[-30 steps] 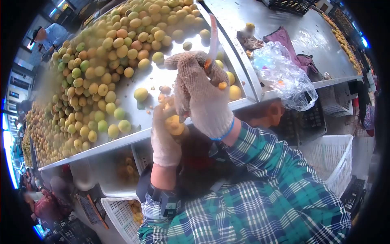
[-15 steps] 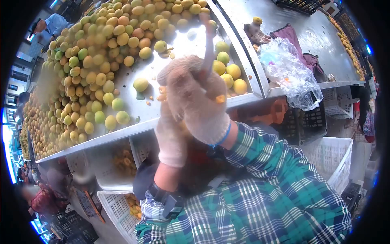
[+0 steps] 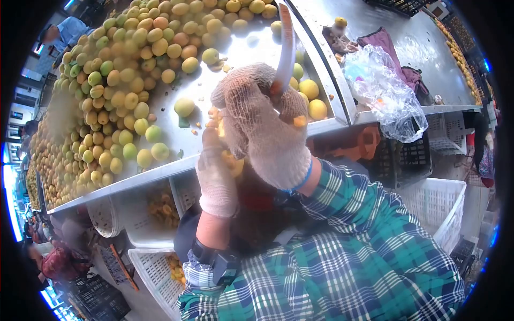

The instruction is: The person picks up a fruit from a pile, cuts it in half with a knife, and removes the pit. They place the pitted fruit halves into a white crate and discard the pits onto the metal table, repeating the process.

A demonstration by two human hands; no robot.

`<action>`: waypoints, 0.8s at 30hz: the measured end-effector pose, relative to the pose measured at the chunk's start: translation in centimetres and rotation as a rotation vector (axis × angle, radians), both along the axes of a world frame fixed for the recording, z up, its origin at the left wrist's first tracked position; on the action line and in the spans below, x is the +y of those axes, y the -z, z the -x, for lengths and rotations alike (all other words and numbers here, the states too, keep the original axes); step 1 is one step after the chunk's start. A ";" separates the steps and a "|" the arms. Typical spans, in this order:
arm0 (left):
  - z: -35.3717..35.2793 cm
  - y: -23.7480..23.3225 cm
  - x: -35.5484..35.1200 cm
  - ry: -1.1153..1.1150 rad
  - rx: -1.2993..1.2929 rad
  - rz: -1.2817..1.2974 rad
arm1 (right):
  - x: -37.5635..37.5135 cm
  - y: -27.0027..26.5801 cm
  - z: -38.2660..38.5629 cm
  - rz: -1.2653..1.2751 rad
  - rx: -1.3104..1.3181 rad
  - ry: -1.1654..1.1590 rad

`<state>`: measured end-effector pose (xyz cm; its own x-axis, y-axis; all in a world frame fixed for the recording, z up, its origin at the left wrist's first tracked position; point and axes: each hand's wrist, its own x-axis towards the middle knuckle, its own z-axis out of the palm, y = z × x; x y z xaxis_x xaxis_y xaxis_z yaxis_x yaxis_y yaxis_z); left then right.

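Observation:
Both my hands wear pale knitted gloves and meet over the front edge of a metal table (image 3: 176,167). My right hand (image 3: 262,117) is closed around a curved knife (image 3: 287,51), whose blade points up and away; an orange bit of fruit clings to this glove. Lower and to the left, my left hand (image 3: 217,166) holds a cut piece of yellow-orange fruit (image 3: 232,163), partly hidden behind the right glove. A heap of yellow, green and orange fruit (image 3: 128,80) covers the left of the table, with one single fruit (image 3: 184,107) near my hands.
Several fruits (image 3: 317,109) lie right of my hands. Further right are a clear plastic bag (image 3: 383,91) and a purple cloth (image 3: 381,45). White crates (image 3: 155,275) and a white basket (image 3: 436,206) stand below. A person in blue (image 3: 72,32) is at the upper left.
The knife has turned more upright and shows more clearly. My left hand has drawn slightly down and left, exposing the cut fruit between the gloves. My right hand has shifted a little right.

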<state>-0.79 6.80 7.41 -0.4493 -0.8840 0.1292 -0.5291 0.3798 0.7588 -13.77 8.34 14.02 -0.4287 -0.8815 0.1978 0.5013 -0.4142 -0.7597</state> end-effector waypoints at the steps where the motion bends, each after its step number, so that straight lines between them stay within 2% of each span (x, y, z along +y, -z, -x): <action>1: -0.1 0.6 -0.1 0.004 0.009 0.031 | -0.1 0.1 0.0 0.000 -0.001 0.001; 2: -0.4 1.1 -0.1 0.009 0.011 0.035 | -0.1 0.2 -0.3 -0.017 -0.032 -0.006; 4: -0.3 1.6 -0.2 -0.076 0.159 -0.192 | -0.1 0.3 -0.2 -0.038 -0.067 -0.014; 5: -0.1 1.3 -0.1 -0.074 0.157 -0.194 | 0.0 0.4 -0.2 -0.050 -0.032 0.006; 7: 0.4 0.3 0.2 -0.040 -0.017 0.098 | 0.0 0.5 -0.2 -0.065 0.001 0.027; 9: 0.6 1.3 0.3 -0.065 0.039 0.086 | -0.2 0.4 -0.2 -0.093 0.106 0.104; 12: 1.0 0.7 0.9 -0.123 0.079 0.036 | -0.7 0.7 -0.4 -0.018 0.080 0.164; 14: 1.2 0.5 1.1 -0.156 0.060 -0.002 | -0.2 0.6 -0.2 -0.037 0.059 0.094; 16: 1.3 1.3 0.9 -0.145 0.047 0.286 | 0.1 0.2 -0.1 -0.057 0.039 0.024; 17: 1.3 2.0 0.8 -0.145 0.043 0.283 | 0.2 0.0 -0.1 -0.018 0.100 0.001; 19: 1.3 3.0 0.4 -0.096 0.048 0.440 | 0.2 0.3 -0.3 0.017 0.161 -0.023; 21: 0.8 3.1 0.7 -0.060 -0.012 0.538 | -0.2 0.9 -1.2 0.192 0.453 0.129; 22: 0.8 3.3 0.3 -0.088 -0.018 0.509 | -0.4 0.8 -1.1 0.217 0.333 0.071; 23: 0.6 3.5 0.1 -0.117 -0.025 0.480 | -0.3 0.6 -0.8 0.217 0.330 0.071; 24: 0.5 2.2 0.7 -0.104 -0.109 0.363 | -0.1 0.4 -0.2 0.074 0.171 -0.003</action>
<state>-1.27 7.54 5.20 -0.3885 -0.8309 0.3984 -0.6491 0.5536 0.5217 -13.56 8.27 13.65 -0.3810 -0.8631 0.3316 0.3688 -0.4708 -0.8014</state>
